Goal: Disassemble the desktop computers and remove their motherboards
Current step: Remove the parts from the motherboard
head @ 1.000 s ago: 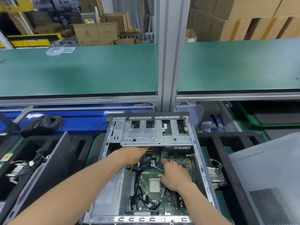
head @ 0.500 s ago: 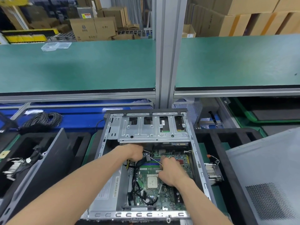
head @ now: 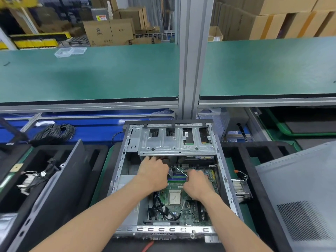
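We look down into an open grey metal desktop computer case (head: pixel 118 171) lying on its side on the lower bench, between black foam trays (head: pixel 241 153). Its green motherboard (head: pixel 183 210) sits flat on the case floor, with a square silver processor (head: pixel 175 197) near its middle and black cables (head: pixel 156 210) bundled along its left edge. A perforated silver drive cage (head: pixel 174 144) spans the far end of the case.

Our left hand (head: pixel 153 174) reaches in just under the cage, knuckles up and fingers curled downward over the board's far edge; what it holds, if anything, we cannot tell (the fingertips are hidden). Our right hand (head: pixel 197 184) is curled over the board beside it, pinching a thin white wire (head: pixel 181 172) that runs up and left toward the other hand.

A finned metal heatsink (head: pixel 240 191) rests in the tray right of the case, and a grey perforated side panel (head: pixel 300 200) lies further right.
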`<action>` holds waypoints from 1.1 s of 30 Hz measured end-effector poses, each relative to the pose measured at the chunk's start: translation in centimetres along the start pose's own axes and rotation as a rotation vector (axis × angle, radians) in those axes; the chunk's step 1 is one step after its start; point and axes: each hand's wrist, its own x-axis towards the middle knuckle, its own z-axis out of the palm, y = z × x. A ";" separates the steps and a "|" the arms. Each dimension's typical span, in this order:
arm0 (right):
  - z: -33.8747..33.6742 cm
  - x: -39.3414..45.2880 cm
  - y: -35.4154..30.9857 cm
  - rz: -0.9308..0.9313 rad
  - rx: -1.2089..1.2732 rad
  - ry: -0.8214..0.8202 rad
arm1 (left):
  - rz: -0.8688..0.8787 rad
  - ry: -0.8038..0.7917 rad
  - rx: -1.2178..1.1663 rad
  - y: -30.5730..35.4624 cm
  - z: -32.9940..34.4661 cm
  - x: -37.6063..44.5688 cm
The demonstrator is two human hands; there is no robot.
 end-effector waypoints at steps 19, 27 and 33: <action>0.4 0.0 -0.1 -0.015 0.216 -0.049 | -0.229 -0.252 -0.499 0.9 -2.2 1.6; -0.5 -1.0 -0.7 -0.037 0.511 -0.047 | -0.194 -0.338 -1.298 -1.1 -4.6 0.5; -1.3 -2.0 -1.1 -0.069 0.657 -0.026 | -0.184 -0.146 -1.706 -1.7 -5.2 -0.8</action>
